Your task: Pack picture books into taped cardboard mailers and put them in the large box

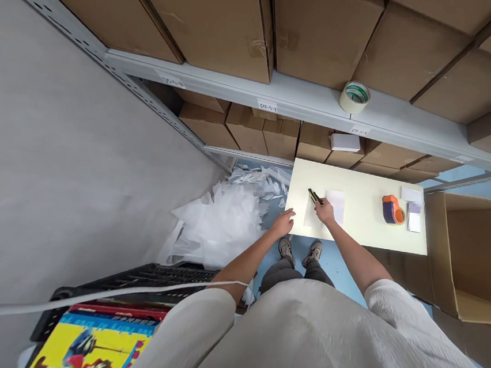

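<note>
Cream-topped, the table (363,224) sits right in front of me, and here's the action: my right hand (324,210) is over its left half, fingers wrapped around a black-and-yellow utility knife (315,196). The knife pokes out past my fingertips, slanting towards the table's far left; whether any blade is out, I can't tell. Just under and beside that hand, flat on the table, lies a pale packet (335,203), its printing too faint to read, with a thin whitish sheet (311,218) to its left, nearer the table's left edge.

Over to my left hand (284,223)! It's at the table's near left corner, fingers loose and slightly spread, nothing visible in their grasp, well short of the packet and apart from the knife.

Towards the table's right end, there's an orange-and-dark tape dispenser (393,210), with a purple-and-white card (414,216) just beside it. Down on the floor, left of the table, a big heap of white wrapping (229,217); off the table's right end, an open carton (477,258). Beyond the table, shelving (296,105) loaded with brown boxes (325,29).
</note>
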Demonstrator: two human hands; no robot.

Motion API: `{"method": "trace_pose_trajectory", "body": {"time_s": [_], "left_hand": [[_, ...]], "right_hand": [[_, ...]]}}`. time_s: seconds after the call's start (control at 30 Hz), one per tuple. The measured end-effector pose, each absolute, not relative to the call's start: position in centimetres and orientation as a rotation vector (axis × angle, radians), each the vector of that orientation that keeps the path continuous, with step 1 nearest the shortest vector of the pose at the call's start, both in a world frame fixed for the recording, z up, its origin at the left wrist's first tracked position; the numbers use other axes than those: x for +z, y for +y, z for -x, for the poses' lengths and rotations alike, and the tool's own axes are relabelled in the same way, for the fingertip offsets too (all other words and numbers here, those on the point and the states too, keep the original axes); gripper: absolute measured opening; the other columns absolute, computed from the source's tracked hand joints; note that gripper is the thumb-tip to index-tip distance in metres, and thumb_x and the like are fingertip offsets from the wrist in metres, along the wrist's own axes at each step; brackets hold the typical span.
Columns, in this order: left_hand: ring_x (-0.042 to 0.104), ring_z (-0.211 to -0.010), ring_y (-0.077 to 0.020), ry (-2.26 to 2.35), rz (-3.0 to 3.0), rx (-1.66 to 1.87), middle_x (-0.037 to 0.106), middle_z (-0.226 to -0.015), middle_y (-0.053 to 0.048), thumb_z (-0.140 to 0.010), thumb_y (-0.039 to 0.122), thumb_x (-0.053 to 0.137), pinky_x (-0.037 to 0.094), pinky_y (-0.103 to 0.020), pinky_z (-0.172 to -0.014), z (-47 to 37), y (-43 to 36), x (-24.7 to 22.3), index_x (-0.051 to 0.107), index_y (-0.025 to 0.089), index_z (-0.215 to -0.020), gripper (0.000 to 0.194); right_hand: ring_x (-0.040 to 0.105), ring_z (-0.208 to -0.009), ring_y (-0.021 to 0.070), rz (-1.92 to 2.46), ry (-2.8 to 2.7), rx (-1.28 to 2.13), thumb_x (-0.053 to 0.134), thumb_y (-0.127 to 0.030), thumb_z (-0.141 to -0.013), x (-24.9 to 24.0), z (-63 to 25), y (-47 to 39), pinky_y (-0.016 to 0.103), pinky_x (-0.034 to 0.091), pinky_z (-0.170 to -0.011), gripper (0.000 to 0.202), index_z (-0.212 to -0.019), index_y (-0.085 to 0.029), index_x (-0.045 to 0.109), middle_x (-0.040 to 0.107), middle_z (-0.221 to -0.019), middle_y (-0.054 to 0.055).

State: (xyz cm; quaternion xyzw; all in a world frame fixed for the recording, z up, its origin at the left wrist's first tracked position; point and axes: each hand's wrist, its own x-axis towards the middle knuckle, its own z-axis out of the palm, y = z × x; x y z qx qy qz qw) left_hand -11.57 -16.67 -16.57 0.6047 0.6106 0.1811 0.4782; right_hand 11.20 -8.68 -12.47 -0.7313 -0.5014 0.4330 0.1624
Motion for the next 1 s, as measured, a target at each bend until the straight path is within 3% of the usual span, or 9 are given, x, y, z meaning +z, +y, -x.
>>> {"method": "trace_pose_trajectory", "body": {"time_s": [0.23,0.47,0.73,1.0], "left_hand": [[0.054,-0.152,-0.0304,1.486,-1.49,0.416,0.06,-0.16,-0.013,-0.092,0.013,0.058,0.041,-0.045,-0.131,11.4,-16.4,-16.3,0.074,0.019,-0.126,0.039],[0.046,-0.158,-0.025,1.497,-1.515,0.322,0.049,-0.17,-0.009,-0.095,0.01,0.049,0.037,-0.039,-0.133,11.2,-17.0,-16.4,0.069,0.017,-0.139,0.049],[0.044,-0.159,-0.0233,1.533,-1.559,0.299,0.051,-0.169,-0.01,-0.094,0.006,0.049,0.035,-0.038,-0.133,10.7,-17.3,-16.6,0.069,0.017,-0.138,0.049],[0.05,-0.155,-0.0254,1.55,-1.576,0.263,0.055,-0.166,-0.009,-0.089,0.006,0.056,0.038,-0.037,-0.131,10.4,-17.2,-16.5,0.073,0.02,-0.131,0.047]], "right_hand": [[0.068,-0.066,0.0196,2.076,-1.474,1.334,0.062,-0.036,-0.099,-11.0,-12.2,-13.5,0.03,0.053,-0.068,0.021,-0.115,-0.024,0.068,0.078,-0.081,0.003],[0.07,-0.07,0.0184,2.086,-1.582,1.415,0.058,-0.035,-0.103,-10.2,-13.0,-18.4,0.026,0.05,-0.065,0.022,-0.118,-0.023,0.068,0.08,-0.087,0.004],[0.071,-0.075,0.0212,2.087,-1.652,1.42,0.061,-0.032,-0.1,-9.7,-13.6,-21.9,0.028,0.048,-0.068,0.013,-0.102,-0.023,0.07,0.079,-0.083,0.004],[0.061,-0.057,0.0177,1.992,-1.441,1.385,0.067,-0.056,-0.094,-7.8,-14.9,-21.3,0.029,0.049,-0.059,0.032,-0.093,-0.024,0.068,0.074,-0.072,0.002]]}}
